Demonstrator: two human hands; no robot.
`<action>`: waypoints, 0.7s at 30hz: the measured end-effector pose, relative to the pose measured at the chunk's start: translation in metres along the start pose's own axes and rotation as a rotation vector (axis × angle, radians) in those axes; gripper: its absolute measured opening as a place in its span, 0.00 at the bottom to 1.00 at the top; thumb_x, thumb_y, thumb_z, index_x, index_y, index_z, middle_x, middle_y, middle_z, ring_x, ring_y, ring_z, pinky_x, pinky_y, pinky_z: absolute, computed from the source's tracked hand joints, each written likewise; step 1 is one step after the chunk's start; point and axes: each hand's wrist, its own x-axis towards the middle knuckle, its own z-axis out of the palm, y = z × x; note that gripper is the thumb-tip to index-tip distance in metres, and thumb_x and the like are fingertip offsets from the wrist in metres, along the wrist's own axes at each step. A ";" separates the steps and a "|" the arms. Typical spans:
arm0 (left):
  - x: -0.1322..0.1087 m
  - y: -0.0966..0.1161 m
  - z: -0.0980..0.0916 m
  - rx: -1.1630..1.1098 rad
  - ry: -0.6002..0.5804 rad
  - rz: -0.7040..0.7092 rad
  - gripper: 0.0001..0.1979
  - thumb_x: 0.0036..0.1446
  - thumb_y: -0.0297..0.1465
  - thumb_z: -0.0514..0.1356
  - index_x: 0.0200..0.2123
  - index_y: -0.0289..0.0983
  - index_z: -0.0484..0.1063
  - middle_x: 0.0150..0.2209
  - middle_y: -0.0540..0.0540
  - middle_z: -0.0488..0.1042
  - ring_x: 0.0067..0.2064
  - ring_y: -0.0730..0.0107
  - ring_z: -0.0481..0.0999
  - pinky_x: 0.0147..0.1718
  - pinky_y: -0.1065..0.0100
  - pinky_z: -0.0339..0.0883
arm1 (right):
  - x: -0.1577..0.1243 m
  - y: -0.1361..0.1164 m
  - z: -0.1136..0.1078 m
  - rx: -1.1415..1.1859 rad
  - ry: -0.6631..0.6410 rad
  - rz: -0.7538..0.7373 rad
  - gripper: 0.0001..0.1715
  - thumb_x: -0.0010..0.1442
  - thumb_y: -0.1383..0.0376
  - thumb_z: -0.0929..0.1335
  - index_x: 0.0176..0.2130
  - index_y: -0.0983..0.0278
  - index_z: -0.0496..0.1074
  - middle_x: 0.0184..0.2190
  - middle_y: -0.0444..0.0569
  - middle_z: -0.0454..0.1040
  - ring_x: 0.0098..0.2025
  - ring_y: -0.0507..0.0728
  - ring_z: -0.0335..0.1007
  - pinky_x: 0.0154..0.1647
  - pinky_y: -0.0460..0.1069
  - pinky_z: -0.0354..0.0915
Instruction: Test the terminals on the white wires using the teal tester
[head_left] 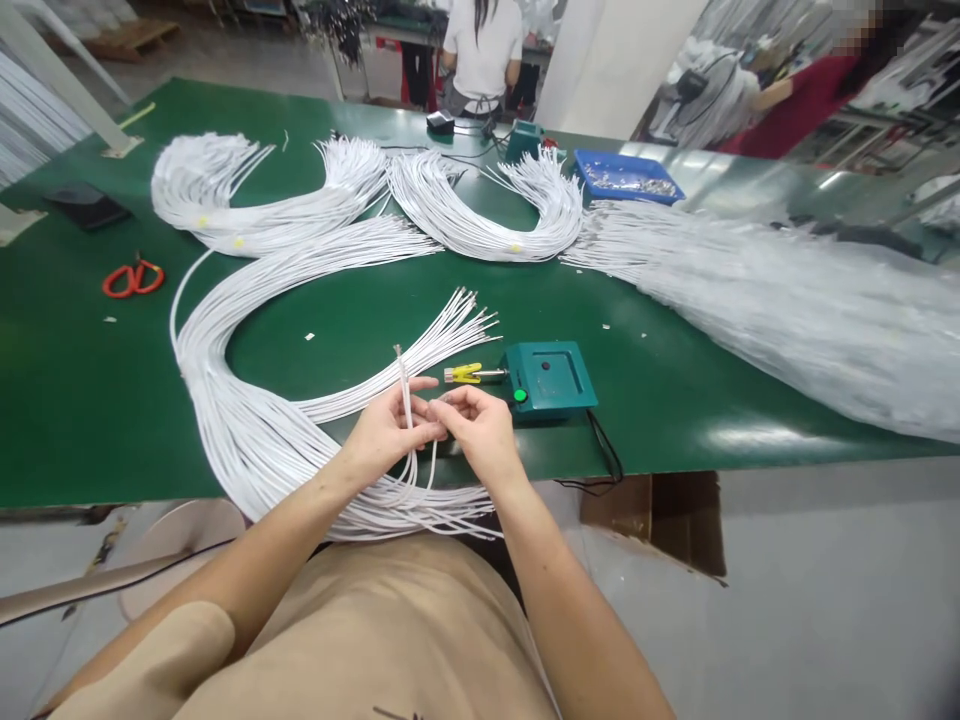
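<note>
My left hand (395,420) is closed around a white cable (406,385), whose bare end points up above the fingers. Close against it, my right hand (472,418) pinches at the fingertips, where a white strand hangs down. What exactly sits between the two hands' fingertips is too small to make out. Just beyond my right hand stands a green box-shaped device (551,378) with a green button and a yellow-handled tip (465,373) on its left side. A large curved bundle of white cables (247,420) lies under and left of my hands, its lower ends hanging at the table edge.
More bundles of white cables (487,225) lie across the green table (82,400). Red-handled scissors (133,277) rest at left. A blue tray (626,175) of small parts stands at the back. Plastic-wrapped cables (787,310) cover the right side. Two other people are beyond the table.
</note>
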 end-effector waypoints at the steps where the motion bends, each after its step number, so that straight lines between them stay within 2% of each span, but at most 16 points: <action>1: 0.000 -0.001 -0.001 -0.004 0.000 0.002 0.34 0.40 0.29 0.70 0.51 0.33 0.62 0.27 0.53 0.72 0.26 0.76 0.73 0.24 0.75 0.65 | 0.001 -0.001 0.001 0.027 -0.002 0.015 0.12 0.47 0.58 0.72 0.27 0.65 0.73 0.23 0.44 0.73 0.24 0.51 0.66 0.28 0.47 0.63; 4: 0.000 -0.001 -0.002 -0.012 0.008 0.002 0.33 0.42 0.30 0.69 0.52 0.33 0.61 0.28 0.52 0.72 0.28 0.73 0.75 0.24 0.75 0.64 | 0.002 -0.002 0.003 0.126 0.012 0.039 0.11 0.50 0.59 0.71 0.27 0.65 0.75 0.21 0.42 0.71 0.23 0.49 0.62 0.27 0.45 0.61; 8: 0.002 -0.001 -0.002 -0.009 0.009 0.013 0.32 0.43 0.31 0.69 0.51 0.32 0.61 0.27 0.51 0.73 0.28 0.73 0.75 0.25 0.74 0.64 | 0.002 0.000 0.002 0.325 0.031 0.094 0.17 0.53 0.53 0.69 0.30 0.65 0.76 0.21 0.40 0.66 0.21 0.46 0.57 0.26 0.44 0.59; 10: 0.004 -0.003 -0.003 -0.009 0.007 0.013 0.32 0.42 0.30 0.69 0.51 0.33 0.62 0.27 0.51 0.73 0.27 0.74 0.74 0.24 0.75 0.63 | 0.001 -0.001 0.002 0.279 0.022 0.118 0.16 0.49 0.54 0.72 0.32 0.65 0.76 0.22 0.40 0.68 0.22 0.47 0.59 0.26 0.45 0.60; 13: 0.006 -0.006 -0.004 -0.004 -0.007 0.019 0.32 0.42 0.30 0.69 0.51 0.33 0.62 0.27 0.52 0.73 0.26 0.76 0.73 0.24 0.74 0.63 | 0.001 -0.003 0.002 0.158 -0.021 0.115 0.13 0.44 0.60 0.75 0.28 0.65 0.74 0.23 0.42 0.71 0.24 0.49 0.64 0.28 0.45 0.61; 17: 0.005 -0.005 -0.002 -0.002 -0.019 0.010 0.32 0.42 0.29 0.68 0.51 0.34 0.62 0.26 0.53 0.72 0.25 0.76 0.72 0.25 0.74 0.63 | 0.008 -0.006 0.001 0.225 0.101 0.044 0.11 0.47 0.59 0.73 0.27 0.65 0.74 0.22 0.41 0.70 0.23 0.47 0.60 0.28 0.45 0.60; 21: 0.002 -0.003 -0.002 -0.005 0.028 -0.010 0.32 0.40 0.29 0.69 0.50 0.34 0.63 0.26 0.53 0.72 0.24 0.76 0.71 0.25 0.73 0.63 | 0.013 -0.007 -0.003 0.301 0.152 0.039 0.18 0.52 0.52 0.69 0.30 0.65 0.76 0.22 0.41 0.68 0.22 0.46 0.57 0.26 0.45 0.60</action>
